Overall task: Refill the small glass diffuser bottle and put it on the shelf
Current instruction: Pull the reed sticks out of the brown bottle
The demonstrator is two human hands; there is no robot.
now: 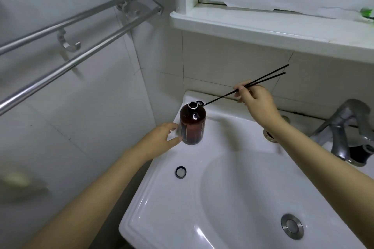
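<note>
A brown refill bottle [192, 125] stands uncapped on the back left corner of the white sink [162, 198]. Just behind it, only the dark neck of the small diffuser bottle [200, 102] shows; the rest is hidden. My right hand [257, 101] pinches two black reed sticks [263, 80], whose lower tips reach that neck. My left hand [162, 137] rests on the sink rim with fingers apart, fingertips touching the brown bottle's lower side. A dark bottle cap [180, 172] lies open side up on the rim in front. The white shelf [263, 28] runs above the sink.
A metal tap [348, 129] stands at the right of the sink, and the drain plug [292, 226] sits in the basin. A double towel rail [66, 46] juts from the tiled wall at left. A green object [367, 13] lies at the shelf's far right.
</note>
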